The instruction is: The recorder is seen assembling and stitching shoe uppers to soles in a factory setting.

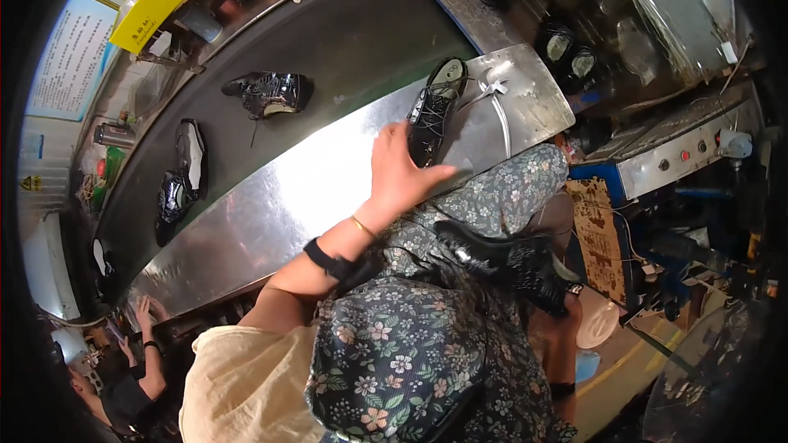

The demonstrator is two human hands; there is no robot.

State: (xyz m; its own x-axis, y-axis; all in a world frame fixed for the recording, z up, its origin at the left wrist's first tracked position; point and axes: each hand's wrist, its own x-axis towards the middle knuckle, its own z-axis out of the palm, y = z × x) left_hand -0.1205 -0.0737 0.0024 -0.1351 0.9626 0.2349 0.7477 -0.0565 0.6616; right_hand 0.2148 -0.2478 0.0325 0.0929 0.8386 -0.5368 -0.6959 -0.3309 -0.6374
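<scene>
My left hand [398, 168] reaches over the metal ledge, thumb stretched away from the fingers. Its fingertips are beside a glossy black lace-up shoe [433, 111]; I cannot tell whether they touch it. That shoe lies with its opening away from me, laces loose. A second black shoe [509, 264] rests across my lap on the floral apron [402, 353]. At its heel end is my right hand [560, 320], closed on it, with the fingers partly hidden. Beside the first shoe lie a metal tool [489, 90] with a forked head and a pale curved strip [502, 127].
On the dark conveyor belt [353, 41] lie a black shoe [275, 93] and a pair of black shoes [182, 172]. More shoes [570, 53] stand at the far right, above a control panel [685, 152] with buttons. Another person [135, 377] works at the lower left.
</scene>
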